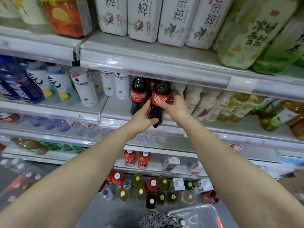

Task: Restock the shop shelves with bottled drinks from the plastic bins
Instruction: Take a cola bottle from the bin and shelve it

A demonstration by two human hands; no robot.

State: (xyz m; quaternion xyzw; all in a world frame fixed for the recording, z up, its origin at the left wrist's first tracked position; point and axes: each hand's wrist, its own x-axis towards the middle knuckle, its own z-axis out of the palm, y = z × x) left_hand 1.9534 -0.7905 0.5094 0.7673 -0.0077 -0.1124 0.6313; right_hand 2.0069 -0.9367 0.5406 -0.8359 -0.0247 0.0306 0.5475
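The left hand's fingers [153, 121] curl under the lower body of a cola bottle [160, 89], and the right thumb [159, 102] presses across its red label, with the other right fingers wrapped behind it. So both the left hand [142, 116] and the right hand [175, 106] are closed round this one bottle.

The bottle stands close to upright, its long axis running up and down. The base is at the near lip of the middle shelf [115, 111], and the cap end points up, hidden behind the edge of the shelf above. The label faces out toward the aisle.

Just to its left a second cola bottle [139, 94] already stands in place, with at least one more dark bottle behind. Pale milky bottles [194, 99] crowd in close on the right.

I'd say the job is partway done. This bottle looks nearly seated and needs only a push farther back. Many mixed bottles [148, 190] stand on the floor below, and the grey bin [202, 216] nearest me holds at least one more.
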